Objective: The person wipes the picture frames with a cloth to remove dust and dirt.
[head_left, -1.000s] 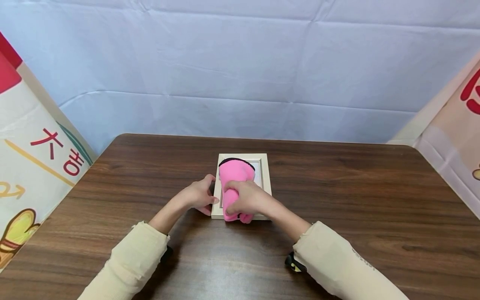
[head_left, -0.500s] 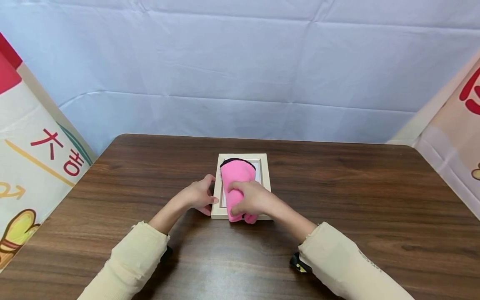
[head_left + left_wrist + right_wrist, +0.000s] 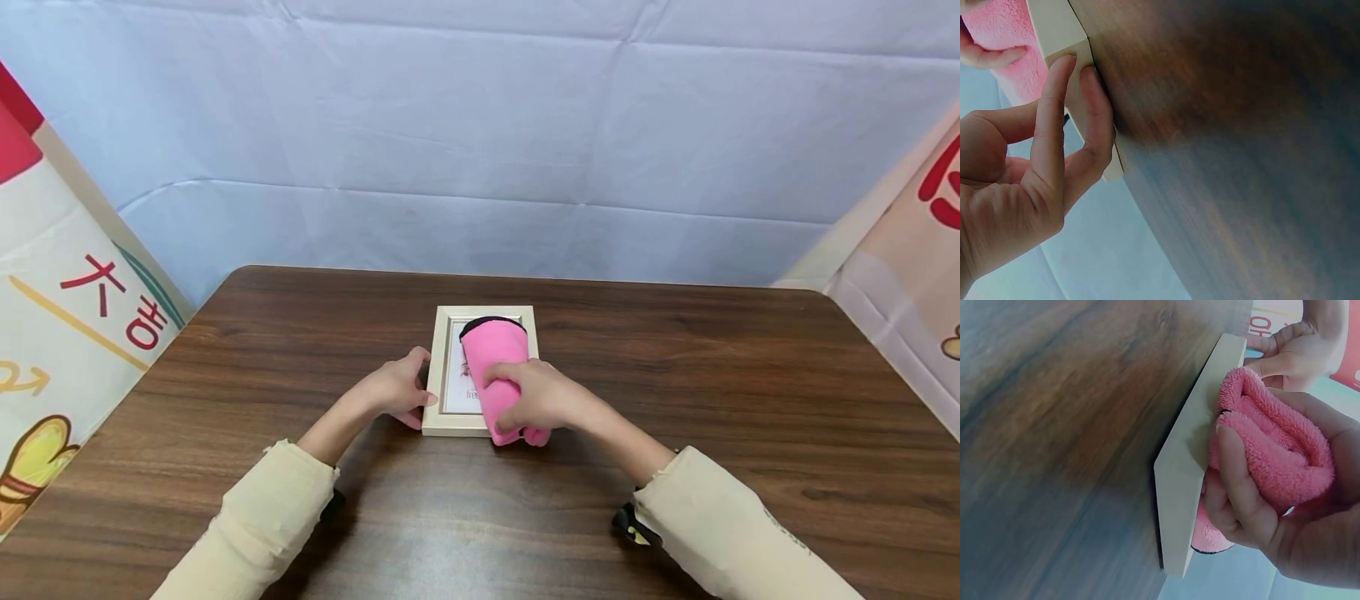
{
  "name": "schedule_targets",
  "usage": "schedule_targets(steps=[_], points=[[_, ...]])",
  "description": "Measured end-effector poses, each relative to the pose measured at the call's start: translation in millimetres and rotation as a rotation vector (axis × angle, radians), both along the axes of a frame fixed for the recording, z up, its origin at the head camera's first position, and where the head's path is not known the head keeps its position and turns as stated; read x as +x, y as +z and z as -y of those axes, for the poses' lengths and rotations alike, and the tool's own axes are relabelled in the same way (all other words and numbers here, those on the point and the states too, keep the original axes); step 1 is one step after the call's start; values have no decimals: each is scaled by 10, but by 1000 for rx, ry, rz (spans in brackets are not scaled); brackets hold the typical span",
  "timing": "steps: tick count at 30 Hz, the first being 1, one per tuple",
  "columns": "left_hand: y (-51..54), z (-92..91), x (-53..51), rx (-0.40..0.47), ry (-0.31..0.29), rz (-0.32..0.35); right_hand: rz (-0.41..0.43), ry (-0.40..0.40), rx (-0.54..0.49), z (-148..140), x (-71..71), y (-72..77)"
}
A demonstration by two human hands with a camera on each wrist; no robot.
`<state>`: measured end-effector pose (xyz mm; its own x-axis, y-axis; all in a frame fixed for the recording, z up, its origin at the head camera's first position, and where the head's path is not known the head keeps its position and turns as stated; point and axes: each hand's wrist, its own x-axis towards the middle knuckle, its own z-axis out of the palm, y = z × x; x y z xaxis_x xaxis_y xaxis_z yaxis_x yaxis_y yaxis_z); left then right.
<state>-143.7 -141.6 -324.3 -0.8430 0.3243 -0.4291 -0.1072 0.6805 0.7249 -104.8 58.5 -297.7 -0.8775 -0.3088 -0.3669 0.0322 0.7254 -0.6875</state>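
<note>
A cream picture frame (image 3: 453,426) lies flat on the brown table, its printed sheet partly showing under the glass. My left hand (image 3: 395,389) holds the frame's left side, thumb over the top of the border. Two of its fingertips press the outer side wall of the frame (image 3: 1063,44) in the left wrist view. My right hand (image 3: 543,395) grips a folded pink towel (image 3: 497,348) with dark edging, which lies across the right half of the frame. In the right wrist view, fingers and thumb curl round the fluffy towel (image 3: 1291,481); part of the glass is hidden beneath it.
The wooden table (image 3: 712,375) stretches out on both sides of the frame. A pale cloth backdrop (image 3: 480,142) hangs behind its far edge. Printed banners (image 3: 82,333) stand at the left and right.
My right hand has slid the pink towel to the right over the frame, baring the left part of the glass and some print. The left hand and the frame stay in place.
</note>
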Motion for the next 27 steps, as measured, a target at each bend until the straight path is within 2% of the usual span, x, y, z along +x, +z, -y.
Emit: schedule_targets(steps=[9, 15, 22, 27], points=[[3, -6, 2, 1, -4, -1, -16, 4, 5, -53, 30, 12], [6, 0, 1, 5, -3, -1, -19, -12, 12, -125, 78, 79], [6, 9, 6, 6, -9, -2, -55, 2, 16, -334, 127, 188], [10, 9, 7, 3, -14, -6, -28, -9, 0, -480, 174, 194]])
